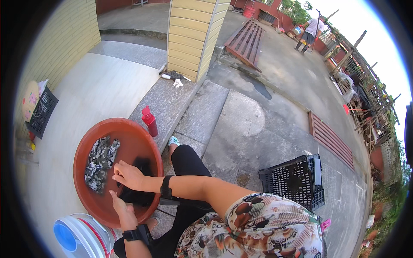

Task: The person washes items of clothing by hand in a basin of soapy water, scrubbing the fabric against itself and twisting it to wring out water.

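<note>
A large orange-brown plastic basin [117, 122] holds water in front of me. On its left side lies a wet camouflage-patterned cloth [100, 161], and dark cloth [140, 193] lies on the side nearer my knees. My right hand [127, 175] is over the basin with its fingers curled; whether something thin is pinched in them cannot be told. Just below it, my left hand [121, 204] is at the dark cloth, palm turned up and fingers partly hidden. A red pump bottle [149, 122] stands on the stone ledge beside the basin.
White and clear plastic buckets [87, 235] stand close by the basin. A black plastic crate [290, 182] is on the paving to the right, another crate [42, 113] by the left wall. A tiled pillar [187, 38] rises ahead. Far off, a person [313, 27] holds a bucket and a pole.
</note>
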The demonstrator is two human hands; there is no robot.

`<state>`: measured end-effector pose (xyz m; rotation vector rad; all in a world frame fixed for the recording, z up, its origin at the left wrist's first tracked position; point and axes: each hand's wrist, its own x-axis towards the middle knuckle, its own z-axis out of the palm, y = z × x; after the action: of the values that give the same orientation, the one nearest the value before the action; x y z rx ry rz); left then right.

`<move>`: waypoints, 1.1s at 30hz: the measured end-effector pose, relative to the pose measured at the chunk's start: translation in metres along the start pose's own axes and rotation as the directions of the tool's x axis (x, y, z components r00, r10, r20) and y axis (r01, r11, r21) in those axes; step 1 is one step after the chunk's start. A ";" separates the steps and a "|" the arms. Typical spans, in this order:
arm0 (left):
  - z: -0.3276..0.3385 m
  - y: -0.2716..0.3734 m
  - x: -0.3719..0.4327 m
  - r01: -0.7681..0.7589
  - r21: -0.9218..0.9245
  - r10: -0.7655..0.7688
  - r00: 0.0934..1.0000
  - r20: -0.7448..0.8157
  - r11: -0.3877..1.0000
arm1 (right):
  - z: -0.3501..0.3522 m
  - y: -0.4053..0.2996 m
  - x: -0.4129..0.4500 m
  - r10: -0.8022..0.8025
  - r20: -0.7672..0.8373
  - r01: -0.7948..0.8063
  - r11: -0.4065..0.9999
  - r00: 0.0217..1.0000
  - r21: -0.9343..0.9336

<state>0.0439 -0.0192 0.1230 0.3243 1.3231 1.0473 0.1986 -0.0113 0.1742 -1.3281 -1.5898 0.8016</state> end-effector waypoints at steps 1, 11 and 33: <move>-0.004 0.004 -0.001 0.054 0.094 -0.057 0.998 0.031 0.994 | -0.001 -0.003 -0.005 -0.039 -0.046 0.041 0.999 0.998 0.025; 0.012 0.001 -0.025 -0.103 -0.027 0.106 0.976 0.192 0.994 | 0.032 0.046 -0.009 0.143 0.017 -0.140 0.922 0.990 0.361; 0.027 -0.018 -0.031 0.084 -0.071 -0.083 0.996 0.026 0.994 | 0.044 -0.010 -0.023 -0.052 -0.043 0.052 0.999 0.998 0.002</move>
<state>0.0788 -0.0431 0.1368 0.2244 1.2647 1.0154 0.1546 -0.0327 0.1605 -1.2878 -1.5819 0.7387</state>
